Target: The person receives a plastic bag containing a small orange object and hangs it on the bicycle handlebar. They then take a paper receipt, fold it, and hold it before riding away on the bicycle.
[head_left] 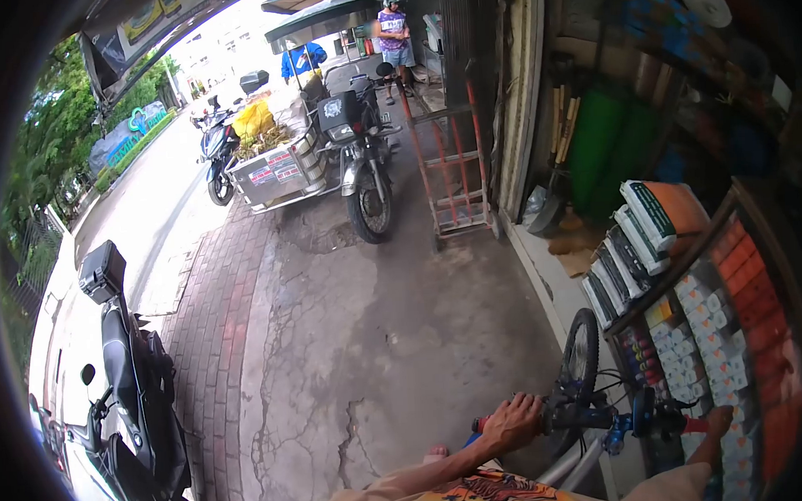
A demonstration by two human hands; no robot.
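A bicycle stands at the lower right, with its front wheel turned toward the shop front. Across it runs the handlebar, with dark grips, red ends and a blue part at the middle. My left hand is closed over the left end of the handlebar. At the opposite end, my right hand is on the red right grip, close to the display case; its fingers are partly hidden. Part of the pale frame tube shows below the bar, beside my printed shirt.
A glass display case with stacked goods borders the right side. Ahead stand a red hand truck and a motorcycle with a loaded sidecar. A scooter is parked left. Two people are farther back.
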